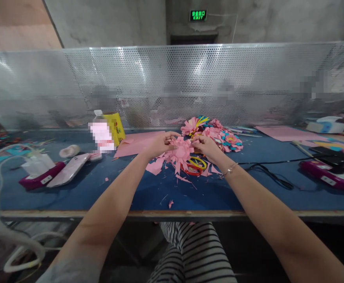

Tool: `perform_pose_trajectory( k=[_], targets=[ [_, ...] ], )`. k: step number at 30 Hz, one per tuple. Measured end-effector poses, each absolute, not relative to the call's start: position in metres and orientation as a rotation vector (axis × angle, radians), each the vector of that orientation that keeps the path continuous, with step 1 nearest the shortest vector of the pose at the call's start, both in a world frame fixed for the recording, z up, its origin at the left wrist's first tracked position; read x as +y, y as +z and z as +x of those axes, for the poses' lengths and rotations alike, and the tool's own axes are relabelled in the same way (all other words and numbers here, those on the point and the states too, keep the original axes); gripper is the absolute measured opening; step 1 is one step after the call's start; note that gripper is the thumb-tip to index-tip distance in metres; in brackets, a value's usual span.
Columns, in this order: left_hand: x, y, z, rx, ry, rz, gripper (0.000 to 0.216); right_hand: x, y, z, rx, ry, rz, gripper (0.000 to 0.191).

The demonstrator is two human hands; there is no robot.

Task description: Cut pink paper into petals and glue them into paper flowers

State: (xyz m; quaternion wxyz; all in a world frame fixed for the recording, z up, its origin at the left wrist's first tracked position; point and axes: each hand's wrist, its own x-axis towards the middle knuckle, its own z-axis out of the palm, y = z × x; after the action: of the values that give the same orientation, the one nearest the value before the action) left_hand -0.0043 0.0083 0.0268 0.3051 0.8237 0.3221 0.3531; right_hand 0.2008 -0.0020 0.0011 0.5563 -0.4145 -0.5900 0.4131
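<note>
Between my two hands is a pink paper flower [181, 151] with a fringed, petal-like edge. My left hand [162, 143] grips its left side, fingers curled over the rim. On the other side, my right hand [206, 146] pinches the right edge between thumb and fingers. Beneath the flower lie yellow and red loops of strip material [198, 166] and pink paper scraps [156, 167]. Just behind my hands sits a pile of paper flowers [219, 135] in pink, blue and yellow.
A pink sheet [136, 145] lies left of my hands, near a yellow box [116, 127] and a bottle [101, 133]. Farther left are a phone [69, 169] and a purple power strip [42, 176]. Another power strip [326, 175] with black cables is right. A perforated metal screen [148, 78] backs the table.
</note>
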Motion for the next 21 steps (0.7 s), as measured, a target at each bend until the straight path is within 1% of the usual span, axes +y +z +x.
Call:
perform_pose_trajectory(
  k=[6, 17, 21],
  targets=[
    [0.01, 0.022, -0.002, 0.765, 0.999, 2.2, 0.047, -0.006, 0.002, 0.196, -1.268, 1.159, -0.915, 0.014],
    [0.009, 0.023, 0.001, 0.858, 0.977, 2.264, 0.046, -0.013, 0.009, 0.192, -1.168, 1.36, -0.872, 0.01],
    [0.012, 0.021, 0.0, 0.818, 1.002, 2.253, 0.045, -0.017, 0.013, 0.191, -1.145, 1.449, -0.835, 0.013]
  ],
)
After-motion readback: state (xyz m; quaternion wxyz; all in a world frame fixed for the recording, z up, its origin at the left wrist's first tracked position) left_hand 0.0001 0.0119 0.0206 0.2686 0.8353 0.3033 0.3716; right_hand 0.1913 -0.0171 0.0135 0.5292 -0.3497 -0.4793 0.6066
